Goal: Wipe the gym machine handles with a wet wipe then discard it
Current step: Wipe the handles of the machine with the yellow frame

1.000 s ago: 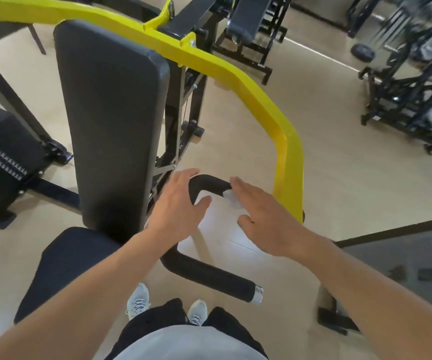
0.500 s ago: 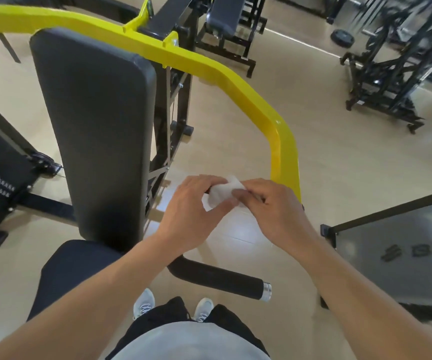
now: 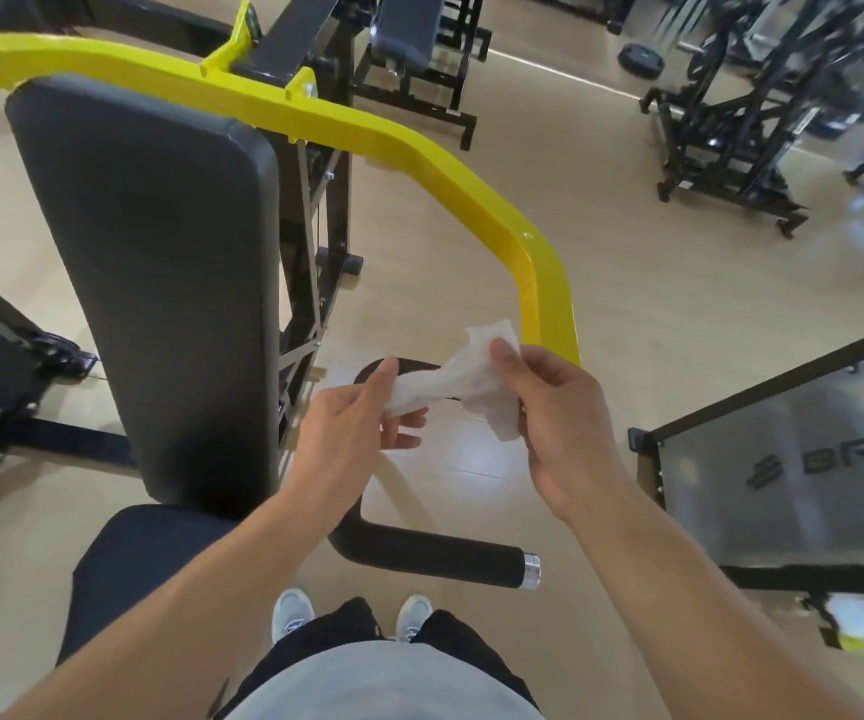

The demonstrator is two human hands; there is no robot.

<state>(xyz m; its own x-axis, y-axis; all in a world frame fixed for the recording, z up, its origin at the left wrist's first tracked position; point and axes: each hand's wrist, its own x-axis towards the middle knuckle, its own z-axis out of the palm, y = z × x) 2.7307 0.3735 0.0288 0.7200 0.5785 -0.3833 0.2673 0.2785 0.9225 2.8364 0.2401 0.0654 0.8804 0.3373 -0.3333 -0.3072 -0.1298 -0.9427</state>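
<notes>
The left hand (image 3: 354,423) pinches the left end of the wet wipe (image 3: 463,384) between thumb and forefinger; its other fingers hang loosely curled beneath. The right hand (image 3: 557,407) pinches the right end between thumb and fingers. The wipe is stretched, twisted and partly bunched, in the air between the two hands, above the curved top of the black handle (image 3: 422,556) and apart from it. Neither hand touches the handle.

Hazards, as judged from this state:
- A thin wet sheet under tension may tear if the hands pull further apart.
- A shallow pinch on a damp edge may slip; the wipe would then fall to the floor (image 3: 653,314) and pick up dirt.
- A wipe left bunched presents little surface to the foam sleeve, so coverage of the handle would be poor.
- The metal end cap (image 3: 532,570) at 5 o'clock may be missed.

Surroundings: at 9 o'clock stands the black padded backrest (image 3: 159,283), with the seat pad (image 3: 149,558) at 7 o'clock. The yellow lever arm (image 3: 419,153) runs from 10 o'clock, bends, and descends just beyond the right hand. The floor is pale and smooth, with some glare. A weight-stack shroud (image 3: 793,459) stands at 3 o'clock. Black racks (image 3: 731,122) occupy 1 o'clock, blurred.
</notes>
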